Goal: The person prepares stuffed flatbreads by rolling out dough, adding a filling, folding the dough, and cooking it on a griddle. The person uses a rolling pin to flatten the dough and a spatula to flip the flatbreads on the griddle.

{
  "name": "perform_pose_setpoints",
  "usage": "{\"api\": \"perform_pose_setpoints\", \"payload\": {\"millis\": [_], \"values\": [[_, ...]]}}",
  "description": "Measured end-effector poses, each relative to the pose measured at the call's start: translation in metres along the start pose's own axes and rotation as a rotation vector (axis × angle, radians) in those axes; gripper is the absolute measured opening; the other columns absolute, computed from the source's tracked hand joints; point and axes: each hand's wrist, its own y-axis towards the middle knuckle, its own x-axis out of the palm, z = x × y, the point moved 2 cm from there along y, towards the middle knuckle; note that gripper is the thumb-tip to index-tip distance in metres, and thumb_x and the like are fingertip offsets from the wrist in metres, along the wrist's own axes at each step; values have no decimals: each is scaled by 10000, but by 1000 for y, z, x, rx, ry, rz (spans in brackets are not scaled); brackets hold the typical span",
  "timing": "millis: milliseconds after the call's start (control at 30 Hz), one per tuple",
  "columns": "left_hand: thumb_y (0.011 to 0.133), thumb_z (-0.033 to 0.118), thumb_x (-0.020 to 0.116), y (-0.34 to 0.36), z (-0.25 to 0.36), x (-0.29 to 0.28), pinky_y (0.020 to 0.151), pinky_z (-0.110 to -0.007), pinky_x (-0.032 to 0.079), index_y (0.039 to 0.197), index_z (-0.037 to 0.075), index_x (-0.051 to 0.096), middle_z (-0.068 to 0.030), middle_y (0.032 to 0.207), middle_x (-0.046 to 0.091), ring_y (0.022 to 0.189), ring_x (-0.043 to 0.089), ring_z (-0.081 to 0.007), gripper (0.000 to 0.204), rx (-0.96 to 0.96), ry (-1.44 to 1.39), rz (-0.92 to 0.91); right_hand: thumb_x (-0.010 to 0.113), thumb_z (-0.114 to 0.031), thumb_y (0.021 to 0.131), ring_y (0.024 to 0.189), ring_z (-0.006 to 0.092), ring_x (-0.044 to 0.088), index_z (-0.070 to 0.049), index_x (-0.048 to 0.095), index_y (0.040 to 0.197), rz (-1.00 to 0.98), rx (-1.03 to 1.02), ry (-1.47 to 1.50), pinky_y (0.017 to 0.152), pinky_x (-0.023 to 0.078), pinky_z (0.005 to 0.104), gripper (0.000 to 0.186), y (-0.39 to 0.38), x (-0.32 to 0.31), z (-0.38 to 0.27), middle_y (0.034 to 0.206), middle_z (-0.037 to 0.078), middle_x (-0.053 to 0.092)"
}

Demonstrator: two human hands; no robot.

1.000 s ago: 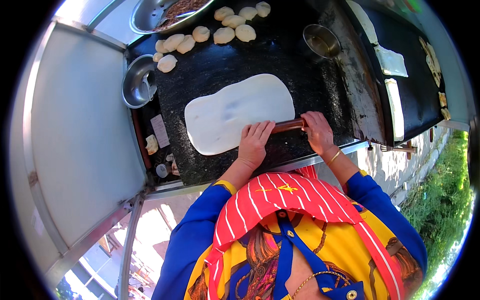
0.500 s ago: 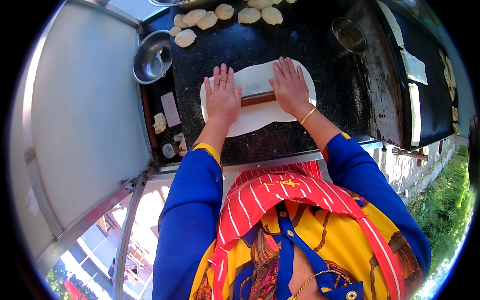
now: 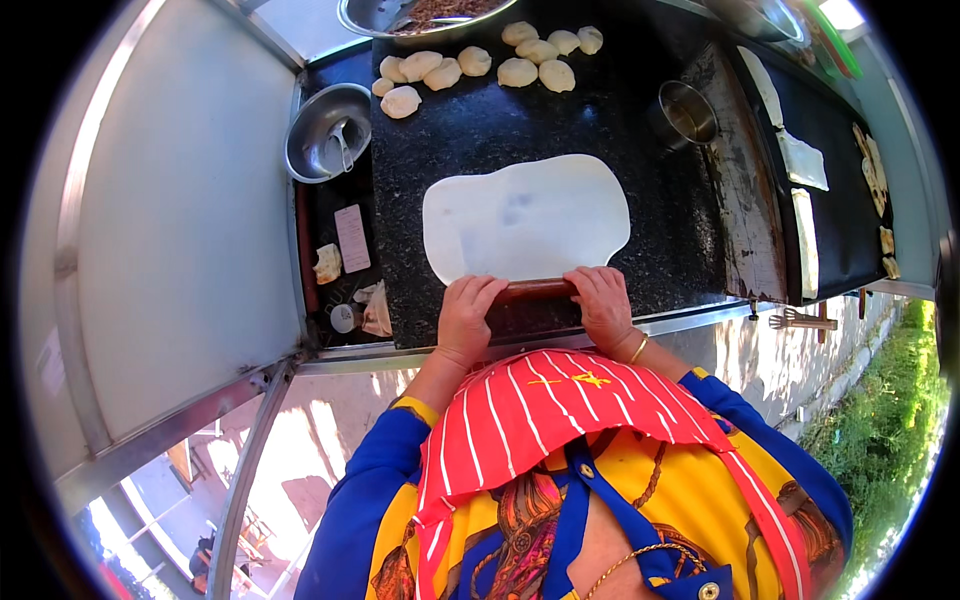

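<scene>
A thin white sheet of rolled dough [image 3: 525, 218] lies flat on the black stone slab [image 3: 480, 130]. At its near edge rests a brown wooden rolling pin [image 3: 535, 291]. My left hand [image 3: 467, 315] presses on the pin's left end with fingers curled over it. My right hand [image 3: 602, 305], a gold bangle at its wrist, presses on the right end. Both hands sit just in front of the dough sheet, close to the slab's near edge.
Several dough balls [image 3: 480, 63] lie at the slab's far end, below a steel pan of brown filling [image 3: 425, 15]. A steel bowl [image 3: 326, 145] stands left, a steel cup [image 3: 686, 112] right. A black griddle [image 3: 830, 215] with flat pieces runs along the right.
My hands and the rolling pin have come back from the middle of the dough to its near edge. The dough sheet is wider and flatter than a second ago.
</scene>
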Motion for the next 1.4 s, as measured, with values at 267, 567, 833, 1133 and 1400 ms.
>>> {"api": "perform_pose_setpoints", "payload": {"millis": [267,567,833,1133,1400], "values": [[958,257,504,60,-44,5,1201,-562,134,1492,40,401,-199,1606,273,1506,187,-400,586,-254,500,35,572,-229,949,1476,393,243,-5,422,1456,171,-53,-140,1202,199,517,574,113,24,-6,1580,214,299],[953,416,503,113,-83,5,1212,-548,24,1550,113,324,-107,1649,220,1533,152,-280,692,-215,530,-105,522,-266,990,1504,368,194,-49,334,1525,87,39,-277,1207,152,539,608,178,20,6,1613,192,250],[960,354,538,222,-126,-18,1212,-542,45,1547,132,329,-89,1631,265,1526,168,-262,661,-100,584,188,562,-225,959,1462,407,265,-6,405,1465,447,58,-336,1166,232,564,573,281,8,20,1585,222,289],[988,304,479,143,-103,-28,1215,-543,59,1514,88,397,-125,1590,353,1507,247,-280,575,-152,548,39,496,-255,995,1502,387,197,-7,363,1498,188,117,-192,1208,162,528,576,190,25,-4,1601,228,260],[975,415,509,75,-87,-25,1182,-629,71,1509,94,394,-107,1613,306,1514,216,-275,633,-144,561,-169,471,-265,1001,1485,359,255,1,427,1454,82,-12,-247,1208,177,518,527,138,47,-31,1568,209,338]]}}
